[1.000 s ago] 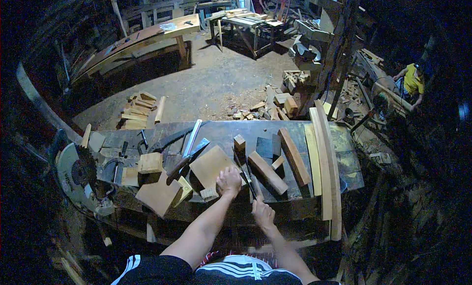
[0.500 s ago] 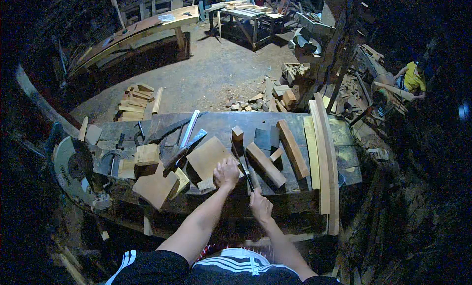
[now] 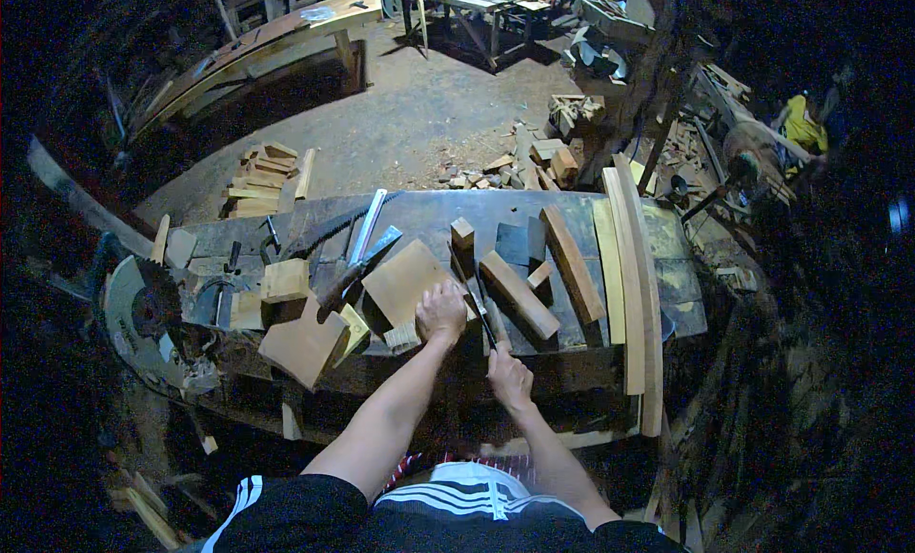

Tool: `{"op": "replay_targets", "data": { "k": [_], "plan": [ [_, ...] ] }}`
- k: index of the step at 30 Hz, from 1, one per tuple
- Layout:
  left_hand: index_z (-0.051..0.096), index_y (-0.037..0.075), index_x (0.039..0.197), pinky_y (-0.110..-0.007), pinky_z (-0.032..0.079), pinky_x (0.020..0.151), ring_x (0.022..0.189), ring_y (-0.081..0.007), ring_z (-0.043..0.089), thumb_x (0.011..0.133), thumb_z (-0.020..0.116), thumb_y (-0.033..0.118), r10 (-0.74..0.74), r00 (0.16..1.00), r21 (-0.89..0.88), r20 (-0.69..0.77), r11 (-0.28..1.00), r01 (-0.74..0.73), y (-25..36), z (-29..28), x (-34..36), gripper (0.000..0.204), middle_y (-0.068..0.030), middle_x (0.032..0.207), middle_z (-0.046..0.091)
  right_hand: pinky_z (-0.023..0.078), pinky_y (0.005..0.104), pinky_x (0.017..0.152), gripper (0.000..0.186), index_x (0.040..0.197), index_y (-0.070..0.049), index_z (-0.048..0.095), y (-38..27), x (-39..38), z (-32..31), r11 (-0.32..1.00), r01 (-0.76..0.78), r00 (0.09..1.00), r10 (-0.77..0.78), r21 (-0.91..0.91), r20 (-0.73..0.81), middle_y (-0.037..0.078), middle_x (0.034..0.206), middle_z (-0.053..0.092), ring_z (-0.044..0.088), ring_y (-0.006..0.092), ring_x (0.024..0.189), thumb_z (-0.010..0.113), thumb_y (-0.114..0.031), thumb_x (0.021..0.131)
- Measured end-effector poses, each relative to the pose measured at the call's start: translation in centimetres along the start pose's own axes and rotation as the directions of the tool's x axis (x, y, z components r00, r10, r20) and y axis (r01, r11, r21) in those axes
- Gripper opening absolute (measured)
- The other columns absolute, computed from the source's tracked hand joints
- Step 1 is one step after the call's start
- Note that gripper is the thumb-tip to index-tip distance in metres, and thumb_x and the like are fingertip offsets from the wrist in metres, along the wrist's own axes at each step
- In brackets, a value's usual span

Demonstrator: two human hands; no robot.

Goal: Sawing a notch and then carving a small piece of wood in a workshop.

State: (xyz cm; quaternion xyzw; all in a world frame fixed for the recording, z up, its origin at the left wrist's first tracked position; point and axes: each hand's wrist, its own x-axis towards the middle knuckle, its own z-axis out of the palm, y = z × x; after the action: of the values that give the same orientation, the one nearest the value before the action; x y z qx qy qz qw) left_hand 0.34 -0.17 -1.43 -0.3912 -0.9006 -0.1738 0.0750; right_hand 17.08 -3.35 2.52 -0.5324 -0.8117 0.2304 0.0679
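A square, light-brown wooden board (image 3: 405, 275) lies aslant on the dark workbench (image 3: 329, 210). My left hand (image 3: 441, 312) bears down on its near right corner, fingers bent over it. Low in my right hand (image 3: 510, 379) is the end of a long, narrow dark tool (image 3: 490, 322), which slants up and away past the board's right edge; its exact kind cannot be made out. A small light wood block (image 3: 402, 338) sits at the board's near edge. Just right of the tool lies a thick wooden bar (image 3: 519, 296), and a small upright block (image 3: 462, 234) stands beyond.
On the bench's left are a large circular saw blade (image 3: 143, 310), wood blocks (image 3: 305, 343), a curved handsaw (image 3: 338, 229) and a hatchet-like tool (image 3: 357, 272). Long planks (image 3: 634, 296) overhang the right end. Offcuts (image 3: 262, 176) lie on the floor. A person in yellow (image 3: 803, 124) is at far right.
The whole bench appears higher in view as the head tilts. Both hands keep their hold; my right hand and the tool have shifted only slightly against the board.
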Motion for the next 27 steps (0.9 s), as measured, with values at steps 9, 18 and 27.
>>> {"op": "replay_targets", "data": {
  "k": [9,18,27],
  "plan": [
    [0.060,0.014,0.084,-0.043,0.046,0.063,0.078,-0.0255,0.060,0.085,0.049,0.028,0.071,0.993,0.086,-0.099,0.994,-0.062,-3.0,3.2,0.4,0.018,-0.0052,0.084,0.062,0.048,0.0536,0.054,0.022,0.098,-0.011,0.047,-0.8,-0.3,0.0,0.998,0.003,1.000,-0.002,0.058,-0.018,0.022,0.063,0.061,0.061,0.0415,0.060,0.043,-0.031,0.091],
    [0.061,0.015,0.086,-0.043,0.045,0.068,0.084,-0.0245,0.059,0.086,0.048,0.029,-0.042,0.996,0.043,0.080,0.998,0.039,0.5,-1.4,0.5,0.019,-0.0048,0.086,0.062,0.048,0.0520,0.050,0.019,0.094,-0.010,0.046,0.0,-0.6,0.1,0.999,0.008,0.998,-0.006,0.040,-0.057,0.019,0.059,0.060,0.061,0.0405,0.056,0.046,-0.029,0.091],
    [0.060,0.015,0.082,-0.045,0.044,0.070,0.085,-0.0270,0.058,0.085,0.049,0.027,-0.023,0.999,0.004,0.028,1.000,0.023,-0.1,-0.5,0.6,0.017,-0.0051,0.085,0.060,0.048,0.0532,0.052,0.020,0.092,-0.010,0.046,-0.2,-0.1,0.3,0.999,0.020,0.999,-0.018,0.045,-0.033,0.020,0.060,0.060,0.061,0.0409,0.057,0.044,-0.030,0.091]
  ]
}}
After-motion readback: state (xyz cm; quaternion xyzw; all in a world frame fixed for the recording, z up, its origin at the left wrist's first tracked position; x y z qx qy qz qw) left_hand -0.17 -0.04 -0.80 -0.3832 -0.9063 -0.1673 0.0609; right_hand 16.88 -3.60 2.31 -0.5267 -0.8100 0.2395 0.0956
